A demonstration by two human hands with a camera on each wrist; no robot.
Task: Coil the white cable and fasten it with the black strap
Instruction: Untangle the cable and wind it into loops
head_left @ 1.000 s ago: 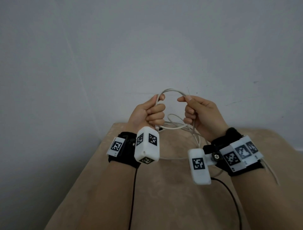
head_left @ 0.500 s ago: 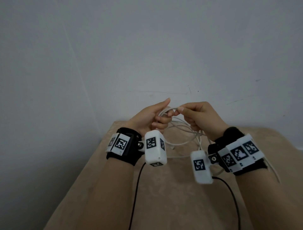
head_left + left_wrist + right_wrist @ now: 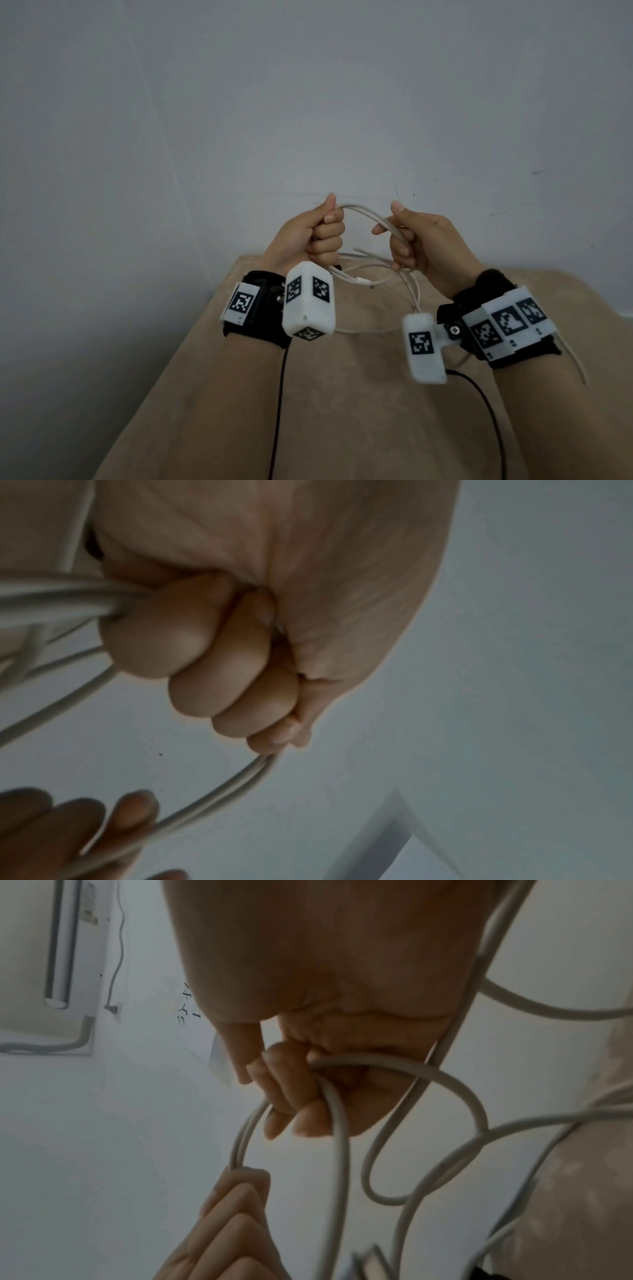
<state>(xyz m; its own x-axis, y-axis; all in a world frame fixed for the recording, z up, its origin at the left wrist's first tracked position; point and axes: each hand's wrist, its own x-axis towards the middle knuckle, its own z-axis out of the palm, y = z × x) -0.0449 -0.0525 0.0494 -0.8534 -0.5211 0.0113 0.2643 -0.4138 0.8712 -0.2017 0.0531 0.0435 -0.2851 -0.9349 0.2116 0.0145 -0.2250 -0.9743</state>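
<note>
While both forearms reach forward over the beige cushion (image 3: 342, 411), the nearest things above it are the marker-covered wrist cameras (image 3: 308, 305) strapped on with black bands, each trailing a thin black lead toward the viewer. Just beyond them, above the cushion's far edge, the white cable (image 3: 363, 214) is held up in the air in several loose loops. Left hand (image 3: 308, 236) makes a tight fist around the bundled strands, fingers (image 3: 192, 642) curled and pressed together, thumb laid along the top. Right hand (image 3: 421, 243) grips the opposite side of the loop, its fingers (image 3: 284, 1093) hooked round two strands, thumb up. Between the fists the cable arches over; slack strands droop below them, with one run trailing down past the right wrist. Farthest from the cushion stands the plain grey wall (image 3: 308, 102). I cannot make out the black strap for certain.
</note>
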